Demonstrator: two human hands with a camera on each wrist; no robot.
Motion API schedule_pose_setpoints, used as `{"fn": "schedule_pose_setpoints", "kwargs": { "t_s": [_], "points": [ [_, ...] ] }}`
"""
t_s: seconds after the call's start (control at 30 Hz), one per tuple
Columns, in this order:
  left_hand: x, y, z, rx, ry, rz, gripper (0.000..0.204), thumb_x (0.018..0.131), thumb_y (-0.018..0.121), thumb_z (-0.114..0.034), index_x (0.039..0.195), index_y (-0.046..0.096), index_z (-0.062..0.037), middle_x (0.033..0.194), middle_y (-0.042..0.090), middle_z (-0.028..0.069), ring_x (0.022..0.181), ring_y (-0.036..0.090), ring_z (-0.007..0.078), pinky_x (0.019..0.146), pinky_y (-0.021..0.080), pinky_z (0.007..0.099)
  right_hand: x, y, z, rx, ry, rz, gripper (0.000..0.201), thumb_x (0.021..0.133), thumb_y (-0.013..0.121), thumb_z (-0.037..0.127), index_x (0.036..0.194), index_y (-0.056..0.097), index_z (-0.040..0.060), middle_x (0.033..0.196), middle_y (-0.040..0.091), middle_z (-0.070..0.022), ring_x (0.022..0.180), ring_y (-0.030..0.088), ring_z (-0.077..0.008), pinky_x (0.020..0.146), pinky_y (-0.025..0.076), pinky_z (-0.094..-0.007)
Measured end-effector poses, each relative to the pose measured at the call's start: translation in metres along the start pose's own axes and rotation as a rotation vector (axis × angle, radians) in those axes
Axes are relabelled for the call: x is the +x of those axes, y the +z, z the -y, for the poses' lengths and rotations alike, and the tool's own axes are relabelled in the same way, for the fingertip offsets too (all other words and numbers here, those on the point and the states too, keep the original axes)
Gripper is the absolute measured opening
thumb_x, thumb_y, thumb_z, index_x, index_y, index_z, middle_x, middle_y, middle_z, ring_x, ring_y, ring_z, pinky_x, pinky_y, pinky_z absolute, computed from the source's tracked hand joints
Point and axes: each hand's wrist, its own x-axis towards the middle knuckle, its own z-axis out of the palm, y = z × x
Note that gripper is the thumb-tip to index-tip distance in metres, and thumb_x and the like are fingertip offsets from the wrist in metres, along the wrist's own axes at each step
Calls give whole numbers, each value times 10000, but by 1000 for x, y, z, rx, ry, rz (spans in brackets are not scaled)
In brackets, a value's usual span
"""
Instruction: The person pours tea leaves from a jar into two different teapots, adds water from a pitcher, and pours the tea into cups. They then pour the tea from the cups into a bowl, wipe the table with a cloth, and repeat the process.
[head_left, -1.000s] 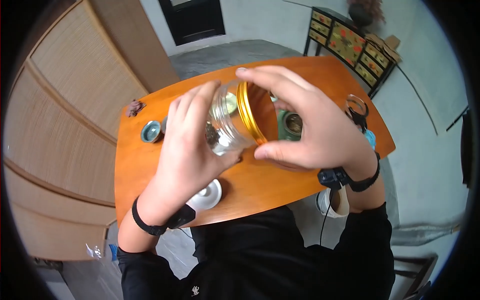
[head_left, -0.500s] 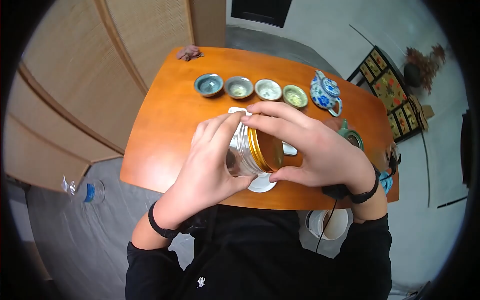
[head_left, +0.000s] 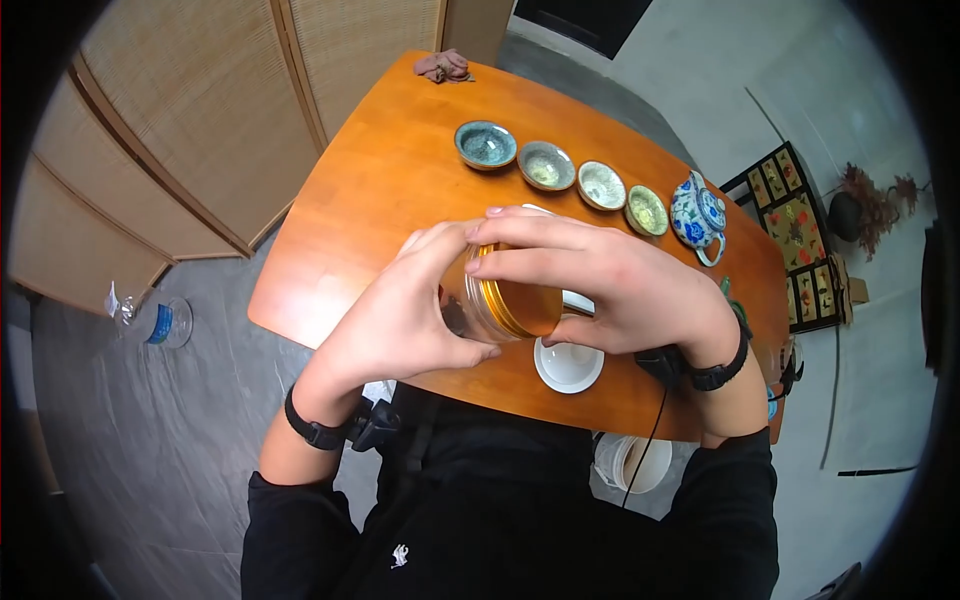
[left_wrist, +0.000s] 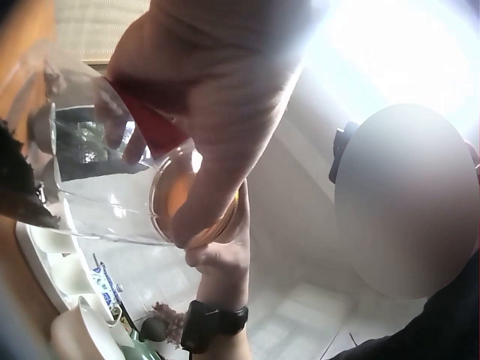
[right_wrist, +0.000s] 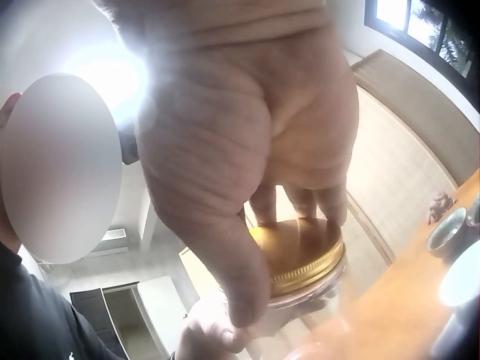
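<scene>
In the head view a clear jar with a gold screw lid [head_left: 530, 305] is held on its side above the table's near part. My left hand [head_left: 405, 315] grips the jar's body, fingers over the top and thumb below. Around the lid's rim curl the fingers and thumb of my right hand [head_left: 640, 285]. The right wrist view shows the gold lid [right_wrist: 307, 255] seated on the jar's mouth under those fingers. Dark loose leaves [left_wrist: 22, 176] lie inside the clear jar [left_wrist: 112, 199] in the left wrist view. A white bowl [head_left: 568, 370] stands just beyond the hands.
Several small glazed cups, one of them teal [head_left: 486, 146], form a row across the wooden table [head_left: 350, 200]. A blue-and-white teapot [head_left: 697, 215] ends that row. A crumpled cloth [head_left: 443, 66] lies at the far corner. Below the near edge stands a white bucket [head_left: 633, 463].
The head view has turned, so the table sits rotated and the cups and teapot show past the hands. Both hands have kept hold of the jar and lid, held lower against the table's view.
</scene>
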Motion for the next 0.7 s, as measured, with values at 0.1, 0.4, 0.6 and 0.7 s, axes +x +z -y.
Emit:
{"fn": "schedule_pose_setpoints", "kwargs": {
  "t_s": [0.1, 0.4, 0.6, 0.7],
  "points": [
    [-1, 0, 8, -107, -86, -24, 903, 616, 892, -128, 1412, 491, 12, 1355, 571, 202, 1306, 504, 392, 1094, 426, 439, 9, 1, -1, -11, 53, 3, 872, 655, 871, 37, 1456, 526, 53, 1493, 499, -178, 1356, 508, -371, 1112, 456, -441],
    [-2, 18, 37, -73, -81, -229, 972, 635, 934, -118, 1452, 430, 32, 1378, 554, 213, 1330, 510, 371, 1102, 443, 439, 26, 24, -6, -264, 239, -112, 820, 829, 807, 338, 1469, 444, -25, 1376, 543, -207, 1136, 639, -393, 942, 540, -420],
    [-1, 23, 35, -446, -138, -339, 978, 740, 843, 95, 1522, 260, 20, 1438, 481, 176, 1300, 559, 266, 1045, 560, 394, 30, 38, -6, -244, 255, -192, 874, 865, 775, 392, 1524, 372, -16, 1468, 447, -340, 1145, 623, -497, 978, 529, -458],
    [0, 17, 41, -496, -143, -384, 861, 764, 790, 129, 1475, 315, 28, 1402, 506, 159, 1277, 580, 264, 1052, 552, 402, 20, 33, 1, -164, 374, -171, 901, 854, 799, 353, 1571, 337, 60, 1575, 360, -280, 1313, 525, -452, 1085, 461, -444]
  ]
}}
